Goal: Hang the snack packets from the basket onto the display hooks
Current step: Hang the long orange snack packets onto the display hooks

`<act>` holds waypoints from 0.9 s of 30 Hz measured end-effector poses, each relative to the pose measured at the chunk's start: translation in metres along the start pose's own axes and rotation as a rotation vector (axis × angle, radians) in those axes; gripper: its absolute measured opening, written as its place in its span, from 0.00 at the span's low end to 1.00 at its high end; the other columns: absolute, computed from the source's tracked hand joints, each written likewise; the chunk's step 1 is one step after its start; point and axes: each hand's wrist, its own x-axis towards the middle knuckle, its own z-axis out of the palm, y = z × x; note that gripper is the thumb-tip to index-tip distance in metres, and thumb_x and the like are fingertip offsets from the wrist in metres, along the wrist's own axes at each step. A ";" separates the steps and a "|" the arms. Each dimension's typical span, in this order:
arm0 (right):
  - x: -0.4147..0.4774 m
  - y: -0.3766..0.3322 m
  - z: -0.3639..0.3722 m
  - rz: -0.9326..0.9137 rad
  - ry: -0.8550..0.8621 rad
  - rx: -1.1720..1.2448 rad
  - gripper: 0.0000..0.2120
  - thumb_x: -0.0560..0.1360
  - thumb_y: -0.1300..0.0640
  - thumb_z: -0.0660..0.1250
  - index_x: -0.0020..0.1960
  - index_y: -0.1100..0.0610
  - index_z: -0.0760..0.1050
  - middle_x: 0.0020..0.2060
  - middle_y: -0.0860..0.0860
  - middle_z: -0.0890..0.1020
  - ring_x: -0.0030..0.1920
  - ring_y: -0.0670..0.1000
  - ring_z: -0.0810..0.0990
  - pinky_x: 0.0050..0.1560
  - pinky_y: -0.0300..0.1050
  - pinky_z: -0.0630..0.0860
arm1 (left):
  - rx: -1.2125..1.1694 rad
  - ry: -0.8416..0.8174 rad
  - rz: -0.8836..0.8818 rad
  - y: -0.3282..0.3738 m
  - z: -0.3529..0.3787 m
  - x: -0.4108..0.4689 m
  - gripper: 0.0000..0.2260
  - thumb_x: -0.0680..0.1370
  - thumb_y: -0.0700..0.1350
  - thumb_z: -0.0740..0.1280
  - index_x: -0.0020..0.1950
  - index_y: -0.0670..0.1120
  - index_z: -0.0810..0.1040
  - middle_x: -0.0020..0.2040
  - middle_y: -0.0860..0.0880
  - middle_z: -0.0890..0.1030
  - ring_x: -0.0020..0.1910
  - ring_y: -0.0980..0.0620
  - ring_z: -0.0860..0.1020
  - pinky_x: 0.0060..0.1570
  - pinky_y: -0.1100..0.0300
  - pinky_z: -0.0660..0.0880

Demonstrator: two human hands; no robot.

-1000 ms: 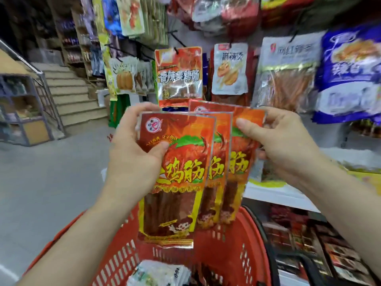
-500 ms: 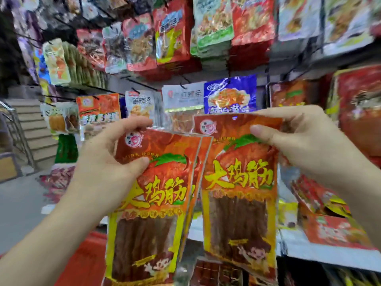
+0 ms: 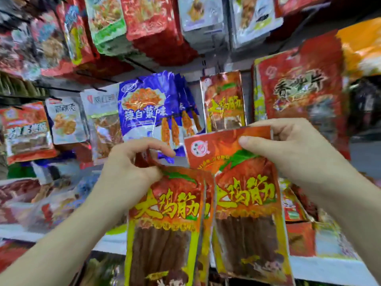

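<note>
My left hand [image 3: 132, 168] grips the top of two stacked red-and-yellow snack packets [image 3: 165, 223] that hang down at lower centre. My right hand [image 3: 288, 149] pinches the top edge of a third packet of the same kind [image 3: 247, 213], held slightly higher and to the right. Straight behind it, a matching packet [image 3: 223, 100] hangs on a display hook [image 3: 221, 68]. The basket is out of view.
A wall of hanging snack bags fills the view: blue packets [image 3: 148, 108] at centre, white ones [image 3: 66, 120] to the left, a big red bag [image 3: 299, 87] at right, more rows above. A white shelf edge [image 3: 321, 267] with boxed goods runs below.
The view has swung up and right from the basket to the hook wall. My right hand has drawn one packet away from the other two and raised it toward the matching hung packet.
</note>
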 end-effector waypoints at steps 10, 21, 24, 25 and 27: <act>0.001 -0.009 -0.016 0.134 -0.091 -0.095 0.10 0.80 0.62 0.61 0.50 0.57 0.81 0.27 0.48 0.79 0.23 0.40 0.73 0.21 0.28 0.66 | -0.117 -0.066 0.072 -0.005 0.058 0.034 0.06 0.59 0.35 0.57 0.33 0.41 0.71 0.27 0.49 0.69 0.29 0.56 0.67 0.29 0.62 0.61; 0.035 -0.018 -0.002 0.193 0.092 -0.110 0.08 0.74 0.58 0.65 0.44 0.57 0.83 0.40 0.54 0.85 0.37 0.52 0.85 0.33 0.49 0.82 | -0.355 -0.223 0.195 -0.026 0.052 0.074 0.14 0.66 0.58 0.62 0.32 0.47 0.72 0.27 0.48 0.69 0.28 0.55 0.67 0.29 0.57 0.63; 0.053 -0.018 0.009 0.163 0.154 -0.172 0.08 0.69 0.54 0.68 0.43 0.56 0.84 0.42 0.56 0.86 0.38 0.53 0.85 0.37 0.49 0.82 | -0.387 -0.210 0.241 -0.033 0.048 0.081 0.16 0.70 0.62 0.64 0.35 0.50 0.74 0.27 0.50 0.69 0.28 0.56 0.67 0.30 0.56 0.64; 0.058 -0.018 0.014 0.153 0.188 -0.186 0.08 0.66 0.54 0.69 0.42 0.56 0.85 0.41 0.56 0.86 0.36 0.52 0.85 0.35 0.47 0.82 | -0.406 -0.213 0.246 -0.035 0.046 0.083 0.14 0.71 0.60 0.66 0.35 0.51 0.75 0.26 0.53 0.69 0.28 0.59 0.66 0.29 0.58 0.63; 0.066 -0.017 0.022 0.150 0.267 -0.184 0.09 0.63 0.53 0.71 0.40 0.57 0.84 0.38 0.54 0.85 0.34 0.50 0.84 0.30 0.45 0.81 | -0.443 -0.221 0.252 -0.039 0.042 0.086 0.12 0.72 0.55 0.70 0.33 0.51 0.76 0.25 0.58 0.71 0.26 0.63 0.68 0.27 0.68 0.62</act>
